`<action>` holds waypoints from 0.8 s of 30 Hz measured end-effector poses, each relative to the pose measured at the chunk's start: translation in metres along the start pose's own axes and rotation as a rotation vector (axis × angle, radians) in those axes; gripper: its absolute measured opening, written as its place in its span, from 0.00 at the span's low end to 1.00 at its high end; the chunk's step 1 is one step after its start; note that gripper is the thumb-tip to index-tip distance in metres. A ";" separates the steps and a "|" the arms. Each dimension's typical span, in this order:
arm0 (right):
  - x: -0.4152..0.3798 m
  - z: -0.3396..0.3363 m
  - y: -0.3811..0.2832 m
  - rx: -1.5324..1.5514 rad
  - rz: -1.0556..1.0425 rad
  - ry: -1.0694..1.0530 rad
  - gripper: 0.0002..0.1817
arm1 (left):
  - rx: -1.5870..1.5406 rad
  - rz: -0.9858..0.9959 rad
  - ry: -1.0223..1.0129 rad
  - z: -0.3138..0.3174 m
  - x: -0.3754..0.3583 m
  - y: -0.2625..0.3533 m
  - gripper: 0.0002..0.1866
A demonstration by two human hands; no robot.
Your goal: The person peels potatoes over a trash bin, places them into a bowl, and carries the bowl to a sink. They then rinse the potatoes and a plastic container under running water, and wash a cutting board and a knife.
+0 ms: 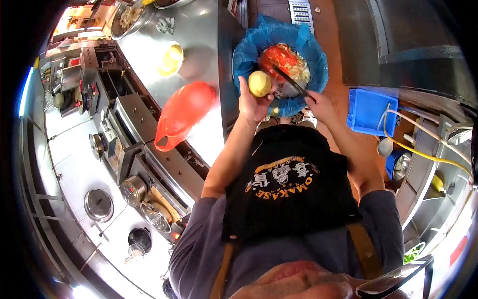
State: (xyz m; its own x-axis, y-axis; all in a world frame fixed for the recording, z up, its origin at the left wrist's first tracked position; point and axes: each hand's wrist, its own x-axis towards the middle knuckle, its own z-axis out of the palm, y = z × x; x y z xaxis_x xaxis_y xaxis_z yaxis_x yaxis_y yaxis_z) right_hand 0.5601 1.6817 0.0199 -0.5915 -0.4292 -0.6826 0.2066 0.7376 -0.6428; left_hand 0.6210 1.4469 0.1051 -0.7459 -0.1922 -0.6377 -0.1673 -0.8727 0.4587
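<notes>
My left hand (255, 103) is wrapped round a round, pale yellow potato (260, 83), held over the bin. My right hand (320, 106) grips the handle end of a dark, long-bladed knife (289, 79), which points up and left across the bin, close to the potato. Below both hands stands a bin lined with a blue plastic bag (316, 42). Inside it lie a red plastic bag (281, 56) and pale food scraps (300, 70). The fingers of my right hand are partly hidden.
At left, a steel counter (201, 30) carries a red plastic bag (185, 112), a yellow bowl (172, 59) and a metal bowl (130, 22). A blue crate (372, 112) and yellow hose (423, 155) are at right. Pots (133, 191) stand further left.
</notes>
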 end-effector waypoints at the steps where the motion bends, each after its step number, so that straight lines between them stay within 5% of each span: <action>1: -0.017 0.007 -0.025 0.037 -0.274 0.198 0.17 | -0.007 -0.041 0.016 -0.003 0.004 -0.001 0.33; 2: -0.025 0.009 -0.049 0.069 -0.554 0.410 0.17 | -0.011 -0.078 0.019 -0.003 0.011 -0.001 0.32; 3: -0.029 0.009 -0.067 0.072 -0.551 0.420 0.17 | -0.040 -0.079 -0.024 -0.003 0.011 -0.005 0.31; 5: -0.037 0.012 -0.087 -0.125 -0.934 0.544 0.19 | -0.072 0.051 -0.096 -0.018 0.023 -0.023 0.29; 6: -0.033 0.011 -0.083 -0.123 -0.928 0.552 0.19 | -0.093 0.101 -0.155 -0.025 0.028 -0.029 0.30; 9: -0.011 0.003 -0.055 -0.117 -0.836 0.588 0.19 | -0.003 0.105 0.194 0.010 0.006 -0.014 0.27; 10: 0.000 0.000 -0.032 -0.116 -0.838 0.590 0.19 | 0.027 0.071 0.076 -0.005 0.007 -0.011 0.24; 12: 0.013 -0.003 -0.006 -0.084 -0.287 0.201 0.17 | 0.111 0.074 0.000 -0.007 0.001 -0.005 0.25; 15: -0.007 0.001 -0.016 0.120 -0.225 0.139 0.16 | 0.033 0.028 -0.004 0.003 -0.002 -0.003 0.25; 16: -0.019 0.007 -0.028 0.119 -0.221 0.131 0.16 | 0.030 0.026 0.004 -0.001 -0.002 -0.006 0.25; 18: -0.034 0.017 -0.060 0.123 -0.661 0.438 0.18 | -0.099 -0.029 -0.104 -0.015 0.013 -0.013 0.25; 19: -0.035 0.016 -0.072 0.122 -0.659 0.444 0.18 | -0.111 -0.010 -0.218 -0.019 0.020 -0.014 0.28; 21: -0.036 0.013 -0.085 -0.198 -0.888 0.574 0.18 | -0.094 0.023 -0.124 -0.015 0.020 -0.025 0.28; 23: -0.026 0.013 -0.072 -0.130 -0.822 0.589 0.18 | -0.141 0.089 0.108 -0.001 0.016 -0.025 0.26; 24: -0.016 0.014 -0.062 -0.060 -0.760 0.601 0.18 | -0.048 0.033 -0.025 -0.008 0.009 -0.016 0.23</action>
State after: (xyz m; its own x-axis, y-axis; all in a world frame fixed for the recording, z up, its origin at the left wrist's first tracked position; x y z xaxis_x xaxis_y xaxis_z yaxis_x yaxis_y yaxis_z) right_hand 0.5675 1.6356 0.0657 -0.8535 -0.4770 0.2097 -0.4256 0.4058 -0.8088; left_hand 0.6223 1.4558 0.0871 -0.7669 -0.2103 -0.6064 -0.1115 -0.8867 0.4486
